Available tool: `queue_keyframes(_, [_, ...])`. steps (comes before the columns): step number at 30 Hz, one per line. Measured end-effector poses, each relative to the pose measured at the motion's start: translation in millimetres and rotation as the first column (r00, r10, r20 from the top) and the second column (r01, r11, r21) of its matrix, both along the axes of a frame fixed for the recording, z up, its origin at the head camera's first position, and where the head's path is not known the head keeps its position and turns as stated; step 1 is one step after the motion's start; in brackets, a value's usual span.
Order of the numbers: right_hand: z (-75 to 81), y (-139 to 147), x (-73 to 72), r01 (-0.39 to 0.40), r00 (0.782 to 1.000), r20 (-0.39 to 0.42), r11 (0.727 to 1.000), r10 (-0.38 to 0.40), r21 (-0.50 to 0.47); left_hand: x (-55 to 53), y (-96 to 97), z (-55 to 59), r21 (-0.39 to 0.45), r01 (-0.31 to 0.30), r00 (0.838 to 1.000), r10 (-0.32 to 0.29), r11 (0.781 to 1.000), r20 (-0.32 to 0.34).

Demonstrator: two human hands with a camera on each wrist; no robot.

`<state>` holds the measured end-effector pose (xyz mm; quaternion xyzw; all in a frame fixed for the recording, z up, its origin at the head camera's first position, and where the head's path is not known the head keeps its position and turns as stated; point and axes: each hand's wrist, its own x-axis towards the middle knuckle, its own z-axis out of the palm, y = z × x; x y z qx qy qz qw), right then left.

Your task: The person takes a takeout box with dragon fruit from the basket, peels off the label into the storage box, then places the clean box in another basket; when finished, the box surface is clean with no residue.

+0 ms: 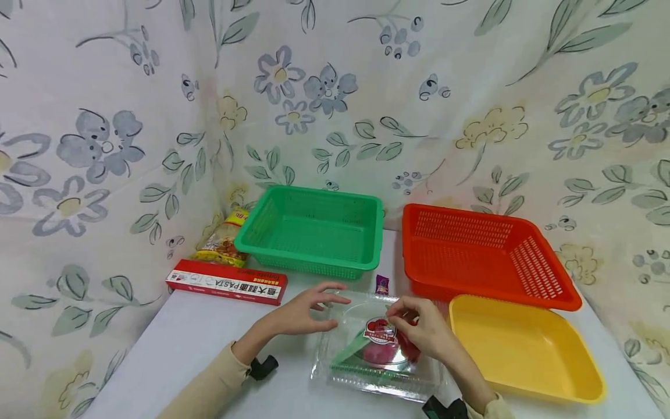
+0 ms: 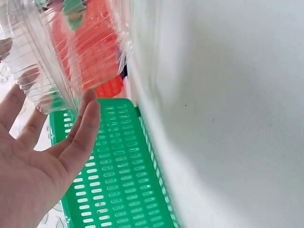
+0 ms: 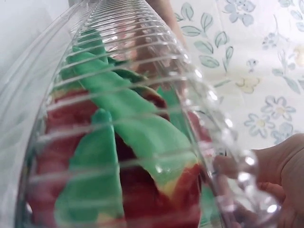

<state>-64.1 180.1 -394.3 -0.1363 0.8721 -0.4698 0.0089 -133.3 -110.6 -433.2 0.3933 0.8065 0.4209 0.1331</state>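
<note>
A clear plastic box [image 1: 345, 349] with a ridged rim lies on the table, a red and white label [image 1: 380, 330] on its lid. Glossy green and red pieces [image 3: 137, 118] show through its side. My left hand [image 1: 309, 308] is at the box's far left part, fingers spread and thumb apart; in the left wrist view its fingertips are close to the ridged side, and contact is unclear. Over the lid beside the label, my right hand [image 1: 421, 326] has its fingers bent, thumb and index tips close together. Whether they pinch anything is hidden.
Behind the box stand a green basket [image 1: 309, 262] and a red basket [image 1: 492, 299], with a yellow tray [image 1: 528, 349] to the right. A red pasta box [image 1: 225, 282] and a yellow snack bag [image 1: 220, 244] lie left. A small purple packet [image 1: 382, 285] lies just beyond the box.
</note>
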Motion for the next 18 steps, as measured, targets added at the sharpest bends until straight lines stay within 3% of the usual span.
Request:
queue_keyframes(3, [1.6,-1.7,-3.6,0.000,1.000,-0.028,1.000,0.001,0.021,-2.8,-1.0,4.6,-0.015,0.015,1.000,-0.016,1.000,-0.004])
queue_keyframes(9, [-2.4,-4.3,0.5,0.019,0.998,-0.055,0.999,-0.017,0.046,2.8,-2.6,9.8,-0.027,0.012,0.999,-0.011,1.000,0.030])
queue_keyframes(18, [-1.6,0.1,-2.3,-0.026,0.999,-0.047,1.000,0.026,-0.014,-5.6,-3.7,4.6,-0.035,0.033,0.998,-0.031,0.999,0.045])
